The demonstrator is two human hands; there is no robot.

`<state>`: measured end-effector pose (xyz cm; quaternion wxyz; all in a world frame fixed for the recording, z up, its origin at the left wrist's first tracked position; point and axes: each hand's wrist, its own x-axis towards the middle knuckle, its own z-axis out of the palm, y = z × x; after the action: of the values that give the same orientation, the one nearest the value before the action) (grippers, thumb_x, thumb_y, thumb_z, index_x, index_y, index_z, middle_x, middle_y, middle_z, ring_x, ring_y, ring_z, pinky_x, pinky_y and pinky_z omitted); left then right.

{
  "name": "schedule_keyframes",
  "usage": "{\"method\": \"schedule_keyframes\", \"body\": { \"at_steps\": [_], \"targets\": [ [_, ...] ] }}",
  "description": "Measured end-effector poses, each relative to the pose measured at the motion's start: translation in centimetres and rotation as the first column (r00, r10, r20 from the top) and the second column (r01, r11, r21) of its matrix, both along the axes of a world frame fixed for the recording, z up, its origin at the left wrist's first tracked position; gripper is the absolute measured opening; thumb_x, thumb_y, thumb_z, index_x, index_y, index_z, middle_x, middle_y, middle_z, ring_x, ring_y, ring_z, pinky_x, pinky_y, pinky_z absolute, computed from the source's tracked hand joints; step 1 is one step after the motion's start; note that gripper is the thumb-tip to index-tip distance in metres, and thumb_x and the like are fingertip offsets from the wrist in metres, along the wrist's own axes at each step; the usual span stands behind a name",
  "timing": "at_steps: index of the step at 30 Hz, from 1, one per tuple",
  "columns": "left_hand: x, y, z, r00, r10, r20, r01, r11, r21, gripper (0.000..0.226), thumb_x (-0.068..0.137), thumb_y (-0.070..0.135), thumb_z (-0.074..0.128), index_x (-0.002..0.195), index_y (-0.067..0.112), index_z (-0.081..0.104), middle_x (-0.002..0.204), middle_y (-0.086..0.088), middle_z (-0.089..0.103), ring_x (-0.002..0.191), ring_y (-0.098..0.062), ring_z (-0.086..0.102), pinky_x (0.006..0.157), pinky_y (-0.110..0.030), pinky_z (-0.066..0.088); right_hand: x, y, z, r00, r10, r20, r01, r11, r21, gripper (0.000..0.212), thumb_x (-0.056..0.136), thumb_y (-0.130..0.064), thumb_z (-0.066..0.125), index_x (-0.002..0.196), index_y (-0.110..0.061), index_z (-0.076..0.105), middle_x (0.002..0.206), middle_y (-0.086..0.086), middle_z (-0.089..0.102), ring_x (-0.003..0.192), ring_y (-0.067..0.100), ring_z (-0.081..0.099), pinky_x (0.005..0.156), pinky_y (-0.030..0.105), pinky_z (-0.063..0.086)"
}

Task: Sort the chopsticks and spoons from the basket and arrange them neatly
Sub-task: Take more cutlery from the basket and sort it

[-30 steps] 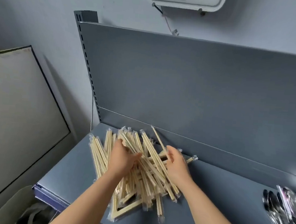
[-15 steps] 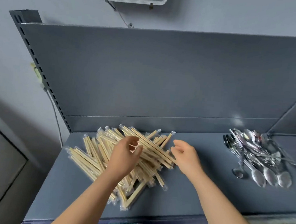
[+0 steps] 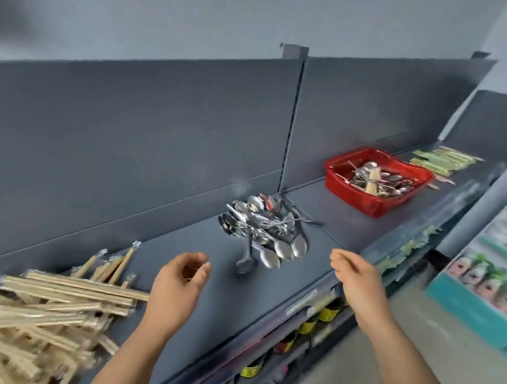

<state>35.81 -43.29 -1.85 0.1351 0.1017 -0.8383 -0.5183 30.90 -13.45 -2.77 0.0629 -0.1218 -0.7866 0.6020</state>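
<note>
1. Now my left hand (image 3: 181, 279) and right hand (image 3: 356, 281) hover empty, loosely curled, near the shelf's (image 3: 239, 303) front edge.
2. Chopsticks (image 3: 46, 304) heap at its left end, spoons (image 3: 264, 231) mid-shelf by the back edge: sorted apart.
3. Basket (image 3: 361, 203), farther right, holds an unsorted mix.

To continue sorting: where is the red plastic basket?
Head view, upper right: the red plastic basket sits on the grey shelf, right of the metal spoon pile.
</note>
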Motion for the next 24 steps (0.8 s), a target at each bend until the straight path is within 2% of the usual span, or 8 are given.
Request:
{"method": "schedule_keyframes", "body": {
  "at_steps": [2, 5, 7, 10, 13, 16, 20, 24],
  "targets": [
    [-2.1, 3.9, 0.1, 0.999, -0.048, 0.005, 0.048, 0.998, 0.031, 0.008, 0.089, 0.018, 0.066, 0.095, 0.024, 0.068, 0.087, 0.013, 0.07, 0.079, 0.007, 0.064, 0.067, -0.006, 0.043, -1.1, 4.3, 0.3, 0.998, -0.055, -0.015, 0.055, 0.998, 0.013, 0.013, 0.095, -0.028, 0.059, 0.088, -0.037, 0.067, 0.105, -0.007, 0.07, 0.1, 0.012, 0.065, 0.087, 0.032, 0.051],
    [-5.6, 10.3, 0.5, 0.994, -0.113, 0.012, 0.111, 0.99, 0.088, 0.008, 0.09, 0.019, 0.066, 0.093, 0.026, 0.067, 0.082, 0.009, 0.072, 0.073, 0.0, 0.065, 0.068, -0.016, 0.049, -3.2, 10.6, 0.9, 0.996, -0.077, -0.036, 0.079, 0.996, 0.049, 0.012, 0.095, -0.028, 0.058, 0.101, -0.027, 0.069, 0.106, -0.004, 0.07, 0.1, 0.012, 0.065, 0.086, 0.029, 0.051],
    [-8.0, 14.5, 0.9, 0.989, -0.146, -0.014, 0.147, 0.985, 0.089, 0.008, 0.089, 0.018, 0.066, 0.092, 0.025, 0.067, 0.08, 0.006, 0.072, 0.065, -0.001, 0.063, 0.062, -0.015, 0.048, -4.7, 14.5, 1.2, 0.996, -0.083, -0.041, 0.086, 0.993, 0.079, 0.018, 0.096, -0.029, 0.057, 0.108, -0.022, 0.069, 0.102, -0.005, 0.071, 0.093, 0.006, 0.066, 0.079, 0.021, 0.05],
    [-11.7, 20.3, 1.2, 0.982, -0.184, -0.05, 0.188, 0.979, 0.084, 0.008, 0.09, 0.017, 0.065, 0.091, 0.025, 0.067, 0.076, 0.003, 0.071, 0.058, -0.004, 0.059, 0.057, -0.014, 0.047, -6.9, 19.8, 1.7, 0.995, -0.079, -0.053, 0.085, 0.988, 0.13, 0.014, 0.097, -0.028, 0.055, 0.103, -0.027, 0.068, 0.085, -0.008, 0.071, 0.072, 0.002, 0.065, 0.059, 0.007, 0.045],
    [-15.4, 24.9, 1.5, 0.977, -0.204, -0.058, 0.208, 0.975, 0.079, 0.008, 0.09, 0.016, 0.065, 0.097, 0.017, 0.068, 0.079, 0.006, 0.069, 0.063, -0.002, 0.06, 0.058, -0.004, 0.043, -9.5, 24.3, 1.9, 0.997, -0.067, -0.04, 0.073, 0.98, 0.184, 0.02, 0.097, -0.027, 0.055, 0.11, -0.022, 0.069, 0.09, -0.015, 0.067, 0.08, -0.004, 0.06, 0.063, 0.006, 0.039],
    [-18.9, 28.6, 2.0, 0.974, -0.22, -0.048, 0.224, 0.97, 0.097, 0.011, 0.09, 0.015, 0.064, 0.1, 0.014, 0.068, 0.09, 0.004, 0.07, 0.079, -0.011, 0.065, 0.076, -0.018, 0.048, -12.5, 27.9, 2.2, 0.997, -0.072, -0.019, 0.074, 0.977, 0.202, 0.025, 0.097, -0.028, 0.055, 0.115, -0.018, 0.068, 0.096, -0.013, 0.066, 0.086, -0.008, 0.057, 0.065, 0.008, 0.038],
    [-24.3, 32.4, 2.5, 0.968, -0.245, -0.047, 0.247, 0.968, 0.042, 0.005, 0.091, 0.019, 0.064, 0.095, 0.019, 0.067, 0.083, 0.008, 0.068, 0.066, 0.001, 0.058, 0.063, -0.013, 0.043, -17.3, 31.6, 2.4, 0.996, -0.085, -0.03, 0.089, 0.977, 0.196, 0.025, 0.097, -0.026, 0.055, 0.115, -0.016, 0.069, 0.097, -0.01, 0.066, 0.083, -0.002, 0.058, 0.064, 0.011, 0.039],
    [-30.6, 35.9, 2.6, 0.963, -0.266, -0.052, 0.266, 0.964, -0.003, 0.004, 0.091, 0.018, 0.064, 0.091, 0.02, 0.068, 0.075, 0.007, 0.066, 0.059, -0.003, 0.054, 0.059, -0.015, 0.042, -23.0, 34.3, 2.7, 0.998, -0.064, -0.014, 0.065, 0.977, 0.204, 0.021, 0.097, -0.026, 0.054, 0.111, -0.019, 0.069, 0.083, -0.011, 0.067, 0.067, 0.006, 0.057, 0.055, 0.012, 0.044]
  ]
}}
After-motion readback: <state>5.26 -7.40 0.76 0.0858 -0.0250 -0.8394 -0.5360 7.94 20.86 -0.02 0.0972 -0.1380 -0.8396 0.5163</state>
